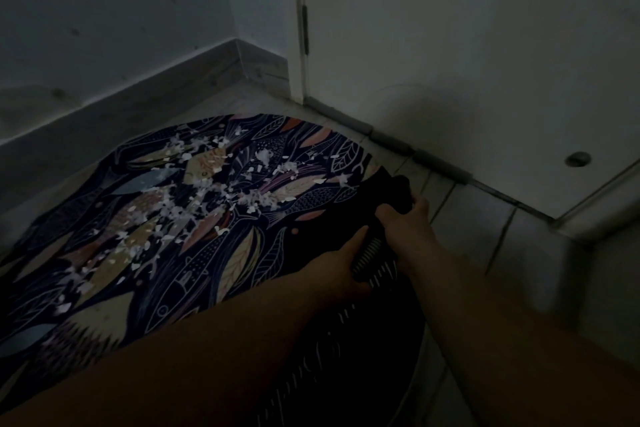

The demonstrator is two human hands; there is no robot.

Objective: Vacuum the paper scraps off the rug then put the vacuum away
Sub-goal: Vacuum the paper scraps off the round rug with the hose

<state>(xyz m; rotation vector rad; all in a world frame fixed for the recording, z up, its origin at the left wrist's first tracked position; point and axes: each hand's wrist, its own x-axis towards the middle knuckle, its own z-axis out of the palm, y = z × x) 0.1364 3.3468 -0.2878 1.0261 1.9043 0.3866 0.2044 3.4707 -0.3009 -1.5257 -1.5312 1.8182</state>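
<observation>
A round dark rug [242, 263] with a fish and leaf pattern lies on the tiled floor. Several white paper scraps [207, 194] are scattered over its far and left parts. At the rug's right edge is a black handheld vacuum [388, 198], hard to make out in the dim light. My right hand [407, 222] grips its upper part. My left hand [341, 267] holds its ribbed lower section [372, 255], thumb lying along it.
A white door [450, 62] stands shut behind the rug, with a draught strip [440, 163] along its foot. A wall with a skirting board [138, 97] runs on the left. A white ledge [595, 215] juts in at the right.
</observation>
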